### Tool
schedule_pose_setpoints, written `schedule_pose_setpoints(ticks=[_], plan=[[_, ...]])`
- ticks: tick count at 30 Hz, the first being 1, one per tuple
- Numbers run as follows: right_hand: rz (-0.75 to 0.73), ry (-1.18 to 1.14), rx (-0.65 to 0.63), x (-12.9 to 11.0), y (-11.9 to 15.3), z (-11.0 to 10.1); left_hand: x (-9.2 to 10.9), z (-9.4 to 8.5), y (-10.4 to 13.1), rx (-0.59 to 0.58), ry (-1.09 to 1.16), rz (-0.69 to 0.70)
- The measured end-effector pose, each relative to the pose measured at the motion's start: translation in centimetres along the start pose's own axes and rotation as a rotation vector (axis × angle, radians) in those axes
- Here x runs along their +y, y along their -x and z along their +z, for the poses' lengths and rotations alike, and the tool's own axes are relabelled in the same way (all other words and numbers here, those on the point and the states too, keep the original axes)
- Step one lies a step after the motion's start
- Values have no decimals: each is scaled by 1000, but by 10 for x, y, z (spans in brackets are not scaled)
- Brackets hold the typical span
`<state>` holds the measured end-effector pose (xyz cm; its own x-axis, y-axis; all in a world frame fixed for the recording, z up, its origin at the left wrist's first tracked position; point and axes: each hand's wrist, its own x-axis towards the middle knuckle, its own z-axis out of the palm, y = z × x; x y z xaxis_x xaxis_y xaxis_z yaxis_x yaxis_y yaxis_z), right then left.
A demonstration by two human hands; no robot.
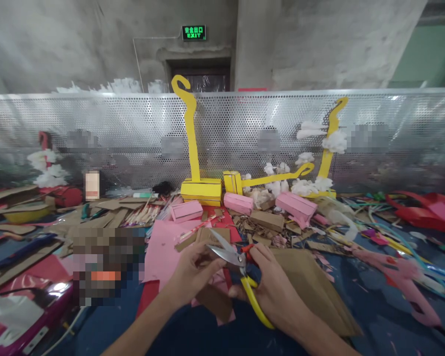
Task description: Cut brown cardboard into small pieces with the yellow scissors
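"Two blades [226, 255] are catching my eye. What are they belonging to?"

"To the scissors [242, 260], which are pointing away and to the left, above the middle of the bench [185, 329]. The blades are standing apart, bare silver and tapering to points, and they are meeting at a pale metal pivot."

"And the grips?"

"One handle [257, 307] is curving down toward the wearer, bright yellow and smooth. A red part [246, 251] is showing at the other side, mostly disappearing behind the right hand [272, 277]. That hand is closing around the scissors."

"What is the left hand [189, 274] doing?"

"It is bending its fingers in close beside the lower blade. I cannot tell whether it is pinching anything, because the hand itself is hiding the spot."

"Is something lying below?"

"A piece of brown cardboard [215, 302] is showing just under the left hand, flat and dark. I cannot tell whether the hand is touching it. Pink paper [161, 254] is spreading to the left, and a larger brown sheet [311, 284] is lying right of the right hand. Farther right, a pink glue gun [400, 274] is resting, and a tall yellow hook [191, 133] is rising from a yellow box [201, 189] at the back."
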<state>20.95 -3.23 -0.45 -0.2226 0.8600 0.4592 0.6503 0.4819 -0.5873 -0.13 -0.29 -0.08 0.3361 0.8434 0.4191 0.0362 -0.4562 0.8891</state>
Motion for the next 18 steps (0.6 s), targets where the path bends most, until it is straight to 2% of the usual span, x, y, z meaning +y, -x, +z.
schedule_pose_setpoints(ticks=[6, 13, 18], plan=[[-46, 0, -21, -6, -1, -4, 6, 5, 1, -52, 16, -42], [-35, 70, 15, -5, -2, -6, 4, 4, 0, 85, -8, -21], [-12, 109, 20, -3, -2, -5, 1, 4, 1, 47, -32, -26]])
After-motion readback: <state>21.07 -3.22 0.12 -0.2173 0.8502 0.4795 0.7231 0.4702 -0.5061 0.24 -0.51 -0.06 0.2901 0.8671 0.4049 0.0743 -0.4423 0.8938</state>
